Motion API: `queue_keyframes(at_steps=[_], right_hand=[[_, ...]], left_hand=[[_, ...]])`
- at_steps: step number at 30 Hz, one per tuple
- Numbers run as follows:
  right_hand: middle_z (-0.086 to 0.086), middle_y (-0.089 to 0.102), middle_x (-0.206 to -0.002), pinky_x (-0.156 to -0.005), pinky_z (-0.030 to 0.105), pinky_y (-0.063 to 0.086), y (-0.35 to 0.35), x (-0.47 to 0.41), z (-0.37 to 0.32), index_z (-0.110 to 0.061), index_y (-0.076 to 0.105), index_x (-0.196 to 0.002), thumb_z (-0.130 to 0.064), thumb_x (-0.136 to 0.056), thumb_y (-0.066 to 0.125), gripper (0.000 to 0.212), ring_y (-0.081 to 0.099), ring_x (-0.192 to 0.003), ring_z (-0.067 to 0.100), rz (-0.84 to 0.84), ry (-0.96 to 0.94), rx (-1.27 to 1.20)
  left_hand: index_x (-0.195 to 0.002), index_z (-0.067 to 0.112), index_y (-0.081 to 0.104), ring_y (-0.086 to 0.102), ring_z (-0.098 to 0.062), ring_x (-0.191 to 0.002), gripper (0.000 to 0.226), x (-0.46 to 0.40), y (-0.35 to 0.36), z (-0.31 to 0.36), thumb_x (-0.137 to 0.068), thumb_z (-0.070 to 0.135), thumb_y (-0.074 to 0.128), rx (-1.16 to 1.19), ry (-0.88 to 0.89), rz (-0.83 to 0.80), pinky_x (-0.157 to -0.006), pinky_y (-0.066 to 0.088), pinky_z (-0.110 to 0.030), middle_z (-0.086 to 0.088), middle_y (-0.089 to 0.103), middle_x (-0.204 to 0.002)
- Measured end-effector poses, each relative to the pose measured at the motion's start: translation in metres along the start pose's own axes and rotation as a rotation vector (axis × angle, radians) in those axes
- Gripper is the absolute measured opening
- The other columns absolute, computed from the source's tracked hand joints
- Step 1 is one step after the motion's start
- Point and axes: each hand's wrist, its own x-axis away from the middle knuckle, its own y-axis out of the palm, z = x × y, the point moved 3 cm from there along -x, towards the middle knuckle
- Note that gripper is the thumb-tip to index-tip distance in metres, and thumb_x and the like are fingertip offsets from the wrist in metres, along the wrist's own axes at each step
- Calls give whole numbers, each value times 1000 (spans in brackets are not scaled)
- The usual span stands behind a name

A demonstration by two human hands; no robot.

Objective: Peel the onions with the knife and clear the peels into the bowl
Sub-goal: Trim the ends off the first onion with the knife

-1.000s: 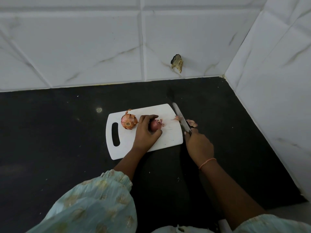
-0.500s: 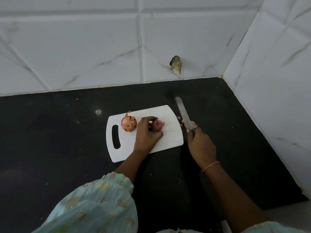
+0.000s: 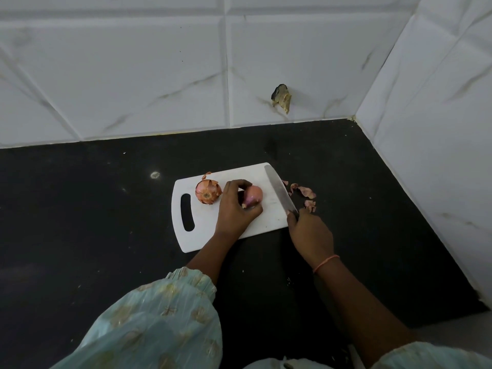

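Left hand (image 3: 234, 209) curled round pink onion (image 3: 253, 197) on cutting board (image 3: 202, 230). Right hand (image 3: 310, 233) grips knife (image 3: 279, 191) (blade over board's right edge). Peels (image 3: 306, 195) beyond right hand.

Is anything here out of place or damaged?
Yes. Loose pinkish onion peels lie on the black countertop, just off the right edge of the white plastic cutting board. Also, a broken hole mars the white marble-patterned wall tile.
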Motion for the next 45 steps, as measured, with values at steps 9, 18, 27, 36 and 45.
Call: queue_keyframes(at_steps=[9,18,27,36,45], right_hand=[[-2,56,-72,-61,36,54,2,16,-18,-18,53,-92,-43,-103,38,31,57,-62,11,34,-143,-187],[1,57,-73,-55,32,43,2,10,-16,-15,54,-90,-41,-103,39,33,57,-64,16,27,-76,-228],[-1,54,-72,-53,27,36,4,10,-22,-15,55,-92,-41,-103,38,33,53,-62,12,-44,-106,-198],[-1,55,-73,-57,34,48,-3,10,-20,-14,55,-93,-41,-103,38,34,57,-64,14,-3,-130,-196],[-2,57,-76,-60,35,52,-13,9,-27,-17,52,-99,-42,-104,33,32,59,-66,13,-58,-179,-21]], left_hand=[[-125,22,55,60,-6,-108,49,-2,4,-1,-81,21,77,3,-69,-80,-91,51,-16,8,62,-120],[-126,23,54,58,-2,-110,43,-1,2,-5,-88,26,74,-17,-54,-138,-91,48,-13,10,60,-126],[-109,26,57,55,-4,-104,42,-8,-4,-6,-77,19,84,-26,-62,-63,-87,46,-10,8,60,-114],[-131,26,58,53,-8,-108,53,-2,2,-5,-83,32,79,-142,-64,-89,-92,45,-18,6,61,-123],[-131,16,61,56,-4,-99,53,-3,3,-1,-83,28,80,-177,-27,-81,-84,43,-4,0,65,-120]])
